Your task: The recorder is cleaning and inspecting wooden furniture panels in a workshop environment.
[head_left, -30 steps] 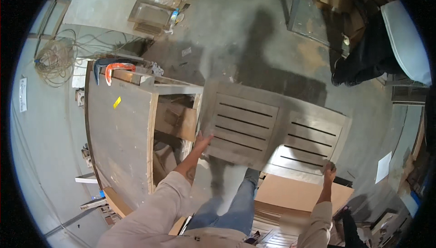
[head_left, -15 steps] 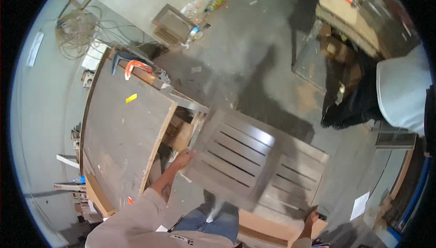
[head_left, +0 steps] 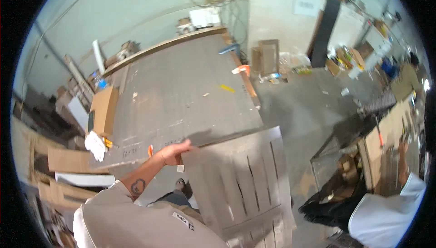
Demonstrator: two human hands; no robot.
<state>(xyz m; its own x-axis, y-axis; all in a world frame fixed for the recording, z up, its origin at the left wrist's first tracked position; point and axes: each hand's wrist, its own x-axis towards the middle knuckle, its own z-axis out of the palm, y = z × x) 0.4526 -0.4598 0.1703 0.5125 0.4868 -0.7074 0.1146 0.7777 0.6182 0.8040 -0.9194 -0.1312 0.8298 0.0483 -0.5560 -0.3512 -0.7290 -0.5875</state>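
Here's the slotted panel (head_left: 248,189), grey-brown, hanging tilted from its far left corner, with the left grip (head_left: 175,154) closed on that corner. Most of the panel lies to the right of the grip and back toward the body, its near end cut off by my view. The right hand is out of sight, so I can't tell what it is doing (not my favourite blind spot).

Just beyond the grip runs the near edge of the bench (head_left: 181,93); the panel overlaps it in view, though I can't tell whether they touch. That's my worry: if the corner swings low, it could knock that edge and chip. And if the far side isn't supported, the weight might twist the panel out of these fingers.

Further past the grip, a yellow strip (head_left: 227,88) lies on the bench, with an orange clamp (head_left: 243,70) at its right edge. Left of the grip, a cardboard box (head_left: 105,107) stands. Well off to the right, a co-worker (head_left: 386,216) could be bumped if the panel swings wide.
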